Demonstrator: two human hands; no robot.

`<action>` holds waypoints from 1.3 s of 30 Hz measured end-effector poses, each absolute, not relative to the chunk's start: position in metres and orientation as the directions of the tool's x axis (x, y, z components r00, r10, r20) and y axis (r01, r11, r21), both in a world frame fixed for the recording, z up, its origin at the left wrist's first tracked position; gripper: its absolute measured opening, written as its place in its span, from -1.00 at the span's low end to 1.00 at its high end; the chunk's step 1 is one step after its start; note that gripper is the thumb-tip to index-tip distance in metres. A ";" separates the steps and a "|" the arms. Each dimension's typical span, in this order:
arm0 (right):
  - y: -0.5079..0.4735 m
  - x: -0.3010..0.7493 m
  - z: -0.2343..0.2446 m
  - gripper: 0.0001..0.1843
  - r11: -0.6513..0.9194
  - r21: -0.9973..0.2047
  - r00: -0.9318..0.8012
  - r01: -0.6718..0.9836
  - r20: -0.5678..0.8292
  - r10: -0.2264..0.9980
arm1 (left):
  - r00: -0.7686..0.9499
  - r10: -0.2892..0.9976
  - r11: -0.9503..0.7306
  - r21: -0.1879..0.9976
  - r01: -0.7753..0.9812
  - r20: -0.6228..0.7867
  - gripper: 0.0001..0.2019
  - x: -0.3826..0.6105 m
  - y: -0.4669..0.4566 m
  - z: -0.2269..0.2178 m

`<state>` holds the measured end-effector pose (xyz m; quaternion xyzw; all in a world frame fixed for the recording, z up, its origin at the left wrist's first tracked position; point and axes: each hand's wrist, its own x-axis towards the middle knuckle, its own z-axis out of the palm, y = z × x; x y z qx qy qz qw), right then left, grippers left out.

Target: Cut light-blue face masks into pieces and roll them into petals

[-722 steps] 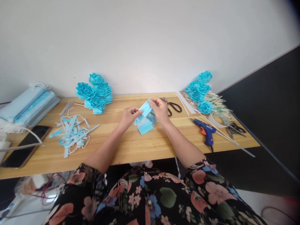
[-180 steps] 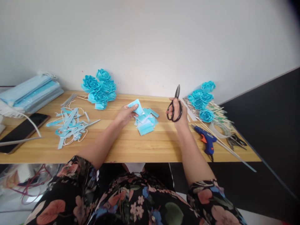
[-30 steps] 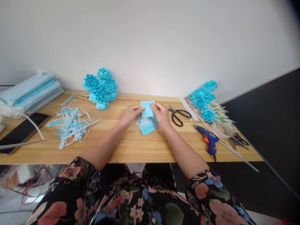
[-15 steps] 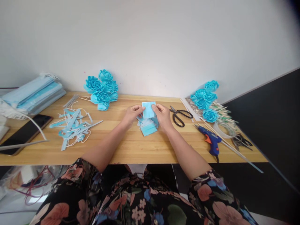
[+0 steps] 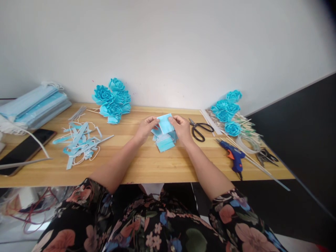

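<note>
Both my hands pinch one small light-blue square of mask fabric (image 5: 166,123) and hold it just above the wooden table (image 5: 147,164). My left hand (image 5: 145,127) grips its left edge with closed fingers. My right hand (image 5: 181,127) grips its right edge the same way. Under the hands lies a small pile of cut blue fabric pieces (image 5: 164,142). Black scissors (image 5: 198,128) lie on the table just right of my right hand, untouched.
Blue fabric roses (image 5: 111,101) sit at the back left, more roses (image 5: 227,112) with wooden sticks at the back right. A blue glue gun (image 5: 233,156), a stack of face masks (image 5: 34,106), a phone (image 5: 25,148) and cut strips with ear loops (image 5: 78,143) lie around.
Six seconds ago my right hand held the scissors up; they now lie on the table. Over the last second both hands keep the blue square, which has tilted slightly.
</note>
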<state>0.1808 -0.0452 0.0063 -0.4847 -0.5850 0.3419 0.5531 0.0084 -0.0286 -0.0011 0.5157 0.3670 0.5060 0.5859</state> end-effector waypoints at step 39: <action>-0.046 0.177 0.000 -0.70 0.309 -0.909 -0.129 0.280 0.283 0.950 | 0.134 0.986 -0.074 0.975 -0.207 0.103 -0.64 0.007 -0.031 0.003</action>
